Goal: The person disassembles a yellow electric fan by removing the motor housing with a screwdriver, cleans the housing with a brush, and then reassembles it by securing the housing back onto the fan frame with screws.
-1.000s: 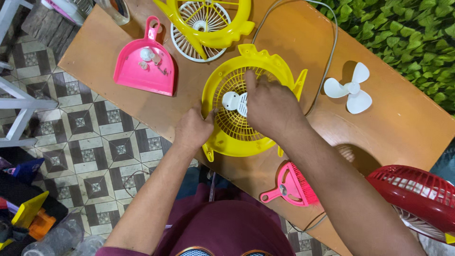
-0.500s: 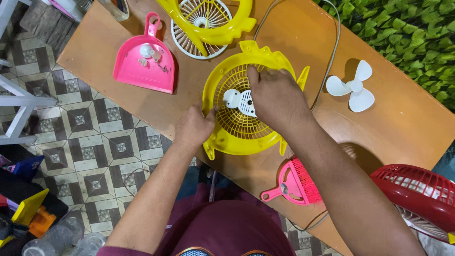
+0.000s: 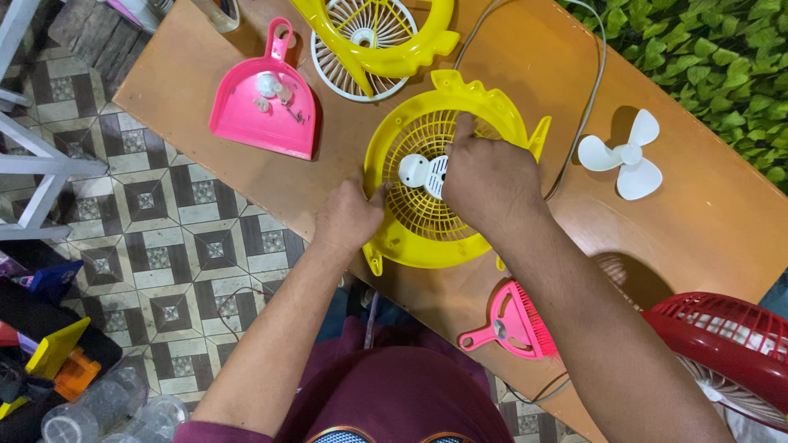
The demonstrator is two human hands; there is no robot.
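Observation:
A round yellow fan housing with a grille lies on the brown wooden table. A white motor hub sits at its centre. My left hand grips the housing's left rim. Over the grille's right half rests my right hand, fingers curled on the hub and grille; what the fingers pinch is hidden.
A pink dustpan holding small white parts lies at the left. A second yellow frame with a white grille is at the top. A white fan blade, a pink brush, a grey cable and a red fan guard lie around.
My right hand has shifted slightly over the grille, and my left hand keeps its hold on the rim. The view has drifted a little.

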